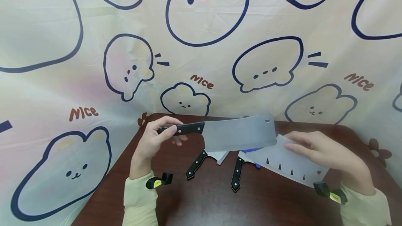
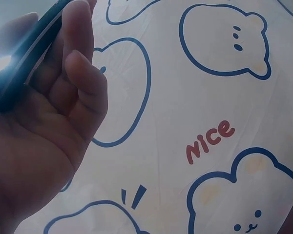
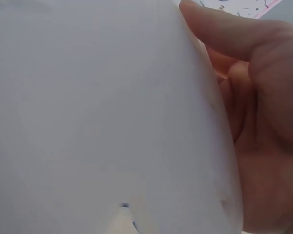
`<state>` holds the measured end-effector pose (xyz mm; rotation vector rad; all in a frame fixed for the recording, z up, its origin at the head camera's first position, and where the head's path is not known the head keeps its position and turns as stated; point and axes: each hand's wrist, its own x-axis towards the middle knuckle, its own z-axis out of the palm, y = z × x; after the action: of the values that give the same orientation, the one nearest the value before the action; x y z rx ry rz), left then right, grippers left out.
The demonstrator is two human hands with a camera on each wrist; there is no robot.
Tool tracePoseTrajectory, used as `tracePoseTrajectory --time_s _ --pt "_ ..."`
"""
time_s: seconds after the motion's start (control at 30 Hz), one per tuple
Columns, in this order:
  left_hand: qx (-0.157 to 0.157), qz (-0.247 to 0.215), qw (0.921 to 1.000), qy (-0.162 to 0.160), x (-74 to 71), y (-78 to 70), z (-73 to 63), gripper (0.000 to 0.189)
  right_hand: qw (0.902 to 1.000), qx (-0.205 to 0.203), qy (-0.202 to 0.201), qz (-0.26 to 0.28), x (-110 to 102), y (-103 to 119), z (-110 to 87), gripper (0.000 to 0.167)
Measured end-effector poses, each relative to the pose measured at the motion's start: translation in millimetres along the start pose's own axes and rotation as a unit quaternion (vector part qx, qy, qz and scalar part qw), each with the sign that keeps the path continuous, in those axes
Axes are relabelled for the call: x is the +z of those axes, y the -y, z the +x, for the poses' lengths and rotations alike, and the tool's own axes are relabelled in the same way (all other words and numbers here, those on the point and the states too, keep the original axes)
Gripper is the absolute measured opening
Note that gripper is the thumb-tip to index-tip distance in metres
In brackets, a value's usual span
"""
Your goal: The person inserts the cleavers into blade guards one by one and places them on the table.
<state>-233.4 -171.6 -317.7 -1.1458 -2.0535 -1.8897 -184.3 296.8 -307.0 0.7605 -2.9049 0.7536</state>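
In the head view, my left hand (image 1: 146, 149) grips a cleaver by its black riveted handle (image 1: 192, 128), raised over the table. The broad grey blade (image 1: 238, 134) extends to the right, nearly level. The left wrist view shows the dark handle (image 2: 31, 63) lying across the palm with fingers curled about it. A white, flat blade cover (image 1: 282, 156) with a row of small triangular slots is pinched along its upper edge by my right hand (image 1: 326, 151). Its far left corner overlaps the cleaver's tip. In the right wrist view the cover (image 3: 102, 107) fills most of the picture.
Two more black-handled knives lie on the dark brown table (image 1: 201, 205): a left one (image 1: 196, 166) with a whitish blade end, and a right one (image 1: 237, 175) beside something blue (image 1: 257, 165). Behind the table hangs a cartoon-printed curtain (image 1: 220, 62).
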Motion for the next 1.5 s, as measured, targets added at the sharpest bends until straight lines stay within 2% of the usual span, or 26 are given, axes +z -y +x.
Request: tracePoseTrajectory --time_s 0.23,0.33,0.47,0.6,0.73,0.93,1.5 --pt "0.048 -0.025 0.9985 0.005 -1.5 1.8 -1.0 0.019 0.9998 -0.014 -0.005 0.011 -3 3 -2.9 0.014" --pt "0.058 -0.032 0.9978 0.007 -1.9 2.6 -1.0 0.020 0.9996 -0.015 -0.002 0.026 -4 5 -5.8 0.017" --pt "0.068 -0.039 0.9968 0.012 -1.6 4.1 0.5 0.021 0.9996 0.008 0.000 0.025 -4 9 -9.6 0.021" --pt "0.073 -0.042 0.9964 0.012 -1.6 5.2 1.4 0.022 0.9994 0.022 0.005 0.028 -4 13 -11.3 0.024" --pt "0.076 -0.046 0.9960 0.006 -2.3 5.1 1.3 0.022 0.9993 0.012 0.002 0.035 -3 15 -11.8 0.024" --pt "0.065 -0.046 0.9968 0.004 -2.8 4.5 1.2 0.022 0.9979 0.020 0.017 0.058 -5 18 -10.6 0.024" --pt "0.067 -0.049 0.9964 0.019 -3.1 7.4 2.6 0.025 0.9995 0.002 -0.011 0.029 -2 16 -9.4 0.019"
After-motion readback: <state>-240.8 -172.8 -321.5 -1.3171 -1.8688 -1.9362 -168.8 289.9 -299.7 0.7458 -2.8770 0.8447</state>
